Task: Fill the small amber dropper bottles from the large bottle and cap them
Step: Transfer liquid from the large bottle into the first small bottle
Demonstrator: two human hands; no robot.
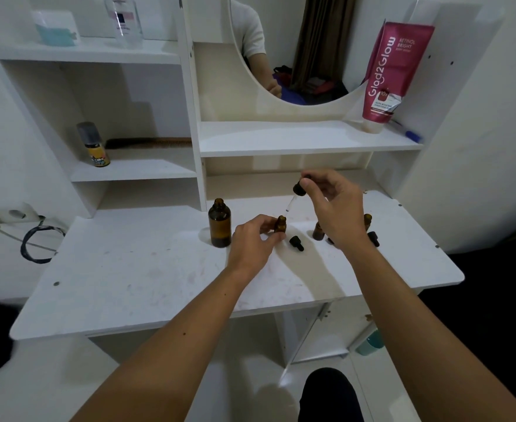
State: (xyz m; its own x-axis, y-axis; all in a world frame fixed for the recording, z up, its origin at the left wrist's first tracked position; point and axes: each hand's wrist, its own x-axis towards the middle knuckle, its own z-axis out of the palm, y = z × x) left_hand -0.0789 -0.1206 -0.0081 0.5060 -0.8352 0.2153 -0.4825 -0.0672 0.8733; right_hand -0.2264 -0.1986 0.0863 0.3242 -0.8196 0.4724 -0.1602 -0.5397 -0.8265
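Furniture: white vanity unit, its tabletop point(135, 278) scuffed and a bit stained, rounded corners.
Mirror: round mirror point(296, 47) above the tabletop, showing a brown curtain and some clutter.
Shelves: ledge point(281, 138) just under the mirror holding a pink tube point(393, 71); cubby shelf point(135, 170) left of the mirror with a small spray can point(93, 144) and a comb point(150, 143).
Walls: plain white either side of the mirror, wall socket point(10, 215) with a looped cable low on the left.
Floor: pale, dim under the tabletop.
Light: soft indoor, cool.
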